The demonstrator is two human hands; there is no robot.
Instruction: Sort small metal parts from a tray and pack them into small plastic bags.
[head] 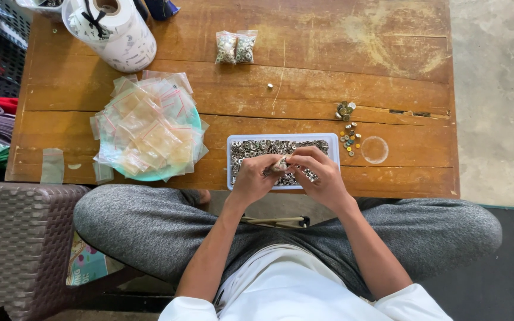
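Left hand (252, 178), right hand (322, 173) pinching small bag (278, 164).

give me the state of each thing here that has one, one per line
left hand: closed on small bag
right hand: pinching small bag
small bag: held over tray
white tray: full of small metal pieces
two filled bags: lying side by side
empty bags: heaped on teal plate
tape roll: upright

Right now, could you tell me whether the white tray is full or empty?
Full: the white tray is covered edge to edge with small metal pieces.
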